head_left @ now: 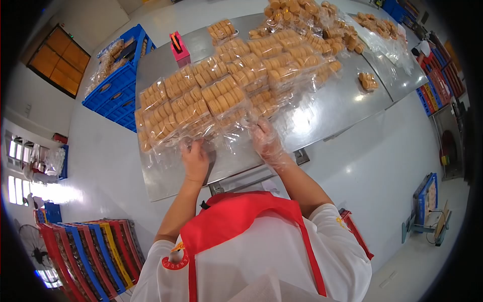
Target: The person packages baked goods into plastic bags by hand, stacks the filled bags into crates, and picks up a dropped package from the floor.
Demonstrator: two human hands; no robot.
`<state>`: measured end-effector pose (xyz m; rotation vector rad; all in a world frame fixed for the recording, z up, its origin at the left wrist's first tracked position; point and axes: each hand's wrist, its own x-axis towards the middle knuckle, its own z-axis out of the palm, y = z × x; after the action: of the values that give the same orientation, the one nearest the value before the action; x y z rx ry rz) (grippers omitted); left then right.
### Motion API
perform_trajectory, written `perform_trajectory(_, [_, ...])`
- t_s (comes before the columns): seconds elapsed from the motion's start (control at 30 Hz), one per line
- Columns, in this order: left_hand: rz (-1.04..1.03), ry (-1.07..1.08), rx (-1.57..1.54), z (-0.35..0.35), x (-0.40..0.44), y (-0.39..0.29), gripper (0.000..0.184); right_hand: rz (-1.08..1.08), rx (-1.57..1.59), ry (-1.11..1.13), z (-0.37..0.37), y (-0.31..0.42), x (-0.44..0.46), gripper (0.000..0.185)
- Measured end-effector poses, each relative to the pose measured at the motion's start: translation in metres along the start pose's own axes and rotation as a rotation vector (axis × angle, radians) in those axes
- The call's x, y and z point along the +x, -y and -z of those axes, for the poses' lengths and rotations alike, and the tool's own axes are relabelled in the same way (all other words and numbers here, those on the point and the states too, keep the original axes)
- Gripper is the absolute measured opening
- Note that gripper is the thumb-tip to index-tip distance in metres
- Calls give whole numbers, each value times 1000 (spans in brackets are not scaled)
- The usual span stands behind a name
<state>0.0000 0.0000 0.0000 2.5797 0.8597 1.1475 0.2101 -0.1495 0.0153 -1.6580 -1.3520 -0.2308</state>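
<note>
Clear plastic packs of round, light-brown biscuits [223, 95] lie in stacked rows on the steel table. At the near edge of the rows, my left hand [195, 158] has its fingers curled against the loose plastic end of a biscuit pack [193, 108]; its fingertips are partly hidden by the film. My right hand [266, 141], in a thin clear plastic glove, pinches the crinkled open-looking end of another pack just to the right. Whether both hands grip the same pack I cannot tell.
A heap of loose biscuits [294, 15] is at the table's far side. A pink tape dispenser [180, 49] stands at the far left edge. One small pack [368, 81] lies on the right of the steel table [322, 108]. Blue crates [113, 95] stand left; stacked coloured trays [93, 251] stand lower left.
</note>
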Motion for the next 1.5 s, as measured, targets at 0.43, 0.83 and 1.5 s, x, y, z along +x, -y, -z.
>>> perform_trajectory(0.43, [27, -99, -132, 31, 37, -24, 10, 148, 7, -51, 14, 22, 33, 36])
perform_trajectory(0.83, [68, -104, -125, 70, 62, -38, 7, 209, -100, 22, 46, 71, 78, 28])
perform_trajectory(1.5, [-22, -41, -80, 74, 57, -38, 5, -169, 59, -203, 26, 80, 38, 22])
